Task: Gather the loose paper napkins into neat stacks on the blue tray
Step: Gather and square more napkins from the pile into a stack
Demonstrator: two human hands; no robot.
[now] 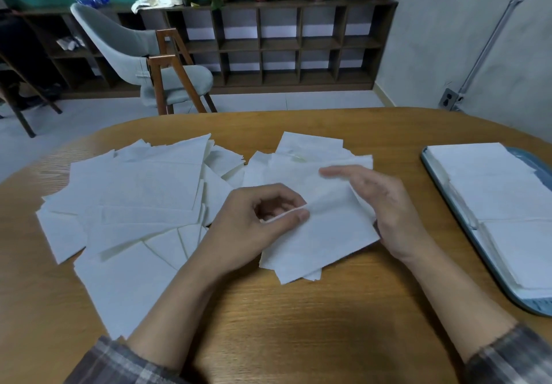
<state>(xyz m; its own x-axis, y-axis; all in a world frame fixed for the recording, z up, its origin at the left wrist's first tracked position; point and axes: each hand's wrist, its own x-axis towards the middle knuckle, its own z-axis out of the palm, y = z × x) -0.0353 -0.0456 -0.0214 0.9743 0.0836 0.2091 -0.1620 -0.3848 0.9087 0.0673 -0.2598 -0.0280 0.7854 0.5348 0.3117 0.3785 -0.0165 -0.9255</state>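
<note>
Your left hand [268, 219] pinches the near-left edge of a small bundle of white paper napkins [322, 234] between thumb and curled forefinger. The wrist is low over the wooden tabletop [298, 324] and the forearm comes in from the lower left. Your right hand [385, 204] is blurred. Its fingers look mostly straight and laid along the bundle's right edge, as if squaring it, and I see no curl round the paper. The bundle sits between your hands, unevenly fanned, with corners poking out at its near side.

To the left, a wide scatter of loose white napkins [134, 204] overlaps at all angles, and a few more lie just behind the bundle. Well to your right, the blue tray [534, 304] already carries two squared white stacks [493, 198], one behind the other.

By my judgement you are partway through: two stacks are done, one bundle is in hand and not yet even, and the larger share is still loose on the tabletop.
</note>
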